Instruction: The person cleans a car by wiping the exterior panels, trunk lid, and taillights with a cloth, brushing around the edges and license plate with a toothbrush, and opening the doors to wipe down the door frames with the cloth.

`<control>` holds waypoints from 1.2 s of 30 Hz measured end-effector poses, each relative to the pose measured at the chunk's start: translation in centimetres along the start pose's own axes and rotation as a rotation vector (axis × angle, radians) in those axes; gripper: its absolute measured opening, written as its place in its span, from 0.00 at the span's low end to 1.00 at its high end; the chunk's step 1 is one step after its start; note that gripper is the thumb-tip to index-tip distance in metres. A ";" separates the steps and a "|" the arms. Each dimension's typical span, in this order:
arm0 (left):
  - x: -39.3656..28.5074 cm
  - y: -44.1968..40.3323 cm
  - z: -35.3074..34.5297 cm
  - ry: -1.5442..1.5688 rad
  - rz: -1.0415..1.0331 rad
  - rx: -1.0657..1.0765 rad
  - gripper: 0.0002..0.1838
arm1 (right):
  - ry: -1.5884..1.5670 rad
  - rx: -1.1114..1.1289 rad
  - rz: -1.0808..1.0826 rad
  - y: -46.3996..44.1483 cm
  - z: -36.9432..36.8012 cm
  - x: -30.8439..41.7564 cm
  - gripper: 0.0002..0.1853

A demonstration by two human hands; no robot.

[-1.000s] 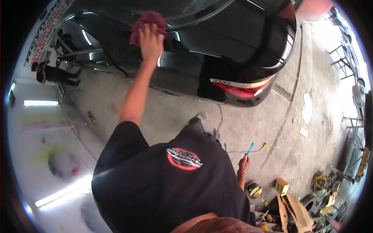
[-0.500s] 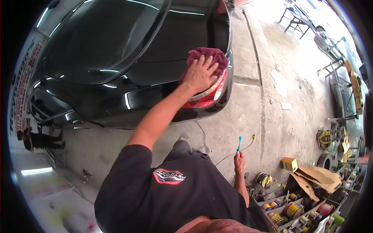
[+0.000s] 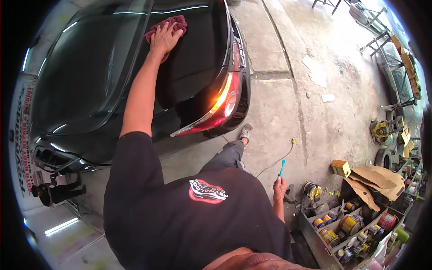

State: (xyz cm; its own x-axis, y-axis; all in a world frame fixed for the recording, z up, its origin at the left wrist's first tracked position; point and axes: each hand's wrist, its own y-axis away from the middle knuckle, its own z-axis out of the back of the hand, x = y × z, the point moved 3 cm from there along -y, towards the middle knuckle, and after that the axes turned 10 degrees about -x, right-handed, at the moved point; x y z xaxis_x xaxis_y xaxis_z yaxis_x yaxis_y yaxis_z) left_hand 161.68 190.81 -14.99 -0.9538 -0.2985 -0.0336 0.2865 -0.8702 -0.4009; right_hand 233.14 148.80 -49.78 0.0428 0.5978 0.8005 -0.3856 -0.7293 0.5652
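Note:
My left hand (image 3: 164, 41) presses a crumpled maroon cloth (image 3: 179, 21) against the black trunk lid (image 3: 198, 58) of a car, close to the rear window. Its fingers are spread over the cloth, and the arm is stretched far forward. Near the car's corner, the red tail light (image 3: 220, 110) glows orange along its upper edge. My right hand (image 3: 279, 186) is low at my side, closed around the handle of a teal toothbrush (image 3: 282, 168) whose head points up.
Paint cans (image 3: 351, 223) fill a divided bin at the lower right, beside torn cardboard (image 3: 377, 177) and a yellow box (image 3: 340, 168). A cable with a yellow plug (image 3: 293, 141) lies on the concrete floor. At the far left stands another person (image 3: 58, 192) in dark clothes.
My left hand has moved the cloth from the tail light to the left and farther up onto the trunk lid. The tail light is uncovered and lit orange. My right hand still holds the toothbrush.

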 end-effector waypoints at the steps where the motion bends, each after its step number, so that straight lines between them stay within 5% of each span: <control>1: -0.2 -1.9 -1.1 -0.028 0.017 0.036 0.41 | 0.049 0.000 0.034 -1.4 -0.6 1.7 0.15; 11: -6.1 -19.9 -11.5 0.000 -0.059 0.029 0.50 | 0.283 -0.093 0.247 -15.6 -4.1 20.5 0.17; 18: -14.8 -22.1 -10.4 0.023 -0.145 0.092 0.39 | 0.167 -0.009 0.136 -20.7 -6.0 26.4 0.16; 23: -22.4 -16.6 -6.7 -0.108 -0.196 0.170 0.33 | 0.212 0.124 0.114 -26.5 -6.9 28.4 0.16; 28: -30.1 -5.2 -5.2 -0.744 -0.598 0.461 0.31 | 0.172 0.201 0.102 -35.1 -8.0 31.9 0.15; 31: -28.9 3.6 -9.7 -0.507 -0.360 0.532 0.27 | 0.312 0.289 0.204 -43.8 -7.3 33.6 0.15; 33: -30.6 6.0 -8.3 -0.603 -0.519 0.380 0.27 | 0.384 0.283 0.320 -49.0 -6.6 33.3 0.14; 36: -30.9 7.0 -7.5 -0.530 -0.467 0.435 0.27 | 0.243 0.321 0.175 -51.7 -5.7 39.0 0.14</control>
State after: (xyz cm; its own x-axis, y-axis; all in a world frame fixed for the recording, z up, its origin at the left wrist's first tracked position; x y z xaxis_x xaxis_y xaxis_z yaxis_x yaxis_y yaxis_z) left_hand 192.49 196.84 -23.65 -0.8453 0.0810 0.5281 -0.0158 -0.9918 0.1268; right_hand 249.47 211.73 -48.90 -0.2310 0.4889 0.8412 -0.0605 -0.8701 0.4891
